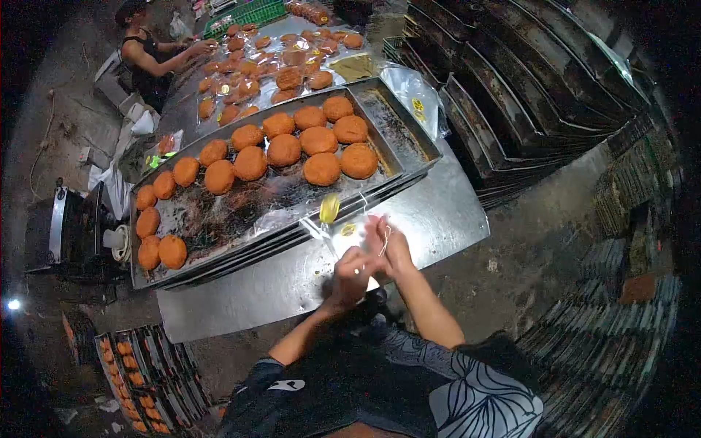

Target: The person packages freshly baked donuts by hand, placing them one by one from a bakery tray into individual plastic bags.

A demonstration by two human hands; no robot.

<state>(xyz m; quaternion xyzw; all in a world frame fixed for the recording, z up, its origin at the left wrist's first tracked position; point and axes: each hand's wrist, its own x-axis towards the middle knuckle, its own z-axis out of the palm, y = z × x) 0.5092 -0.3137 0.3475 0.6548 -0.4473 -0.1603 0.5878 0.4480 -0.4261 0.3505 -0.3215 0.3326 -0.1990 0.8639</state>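
Observation:
My left hand (352, 274) is closed in front of my body, low over the metal table, at the edge of a clear plastic bag (321, 231). My right hand (393, 250) is beside it, nearly touching, with fingers curled and smeared by motion. A thin white string or tie (385, 239) shows against the right fingers; what they grip is hidden. Yellow labels, one a blurred yellow piece (329, 208), show by the bag and the tray's near edge. Just beyond lies a large metal tray (241, 257) with round browned buns (321, 168) along its far and left sides.
Wrapped buns (288, 78) cover the table's far part, near a green crate (252, 16). Another person (150, 55) works there at upper left. Stacked dark trays (504, 95) stand at right. A rack with buns (131, 365) is at lower left. The metal table's edge (453, 244) curves near me.

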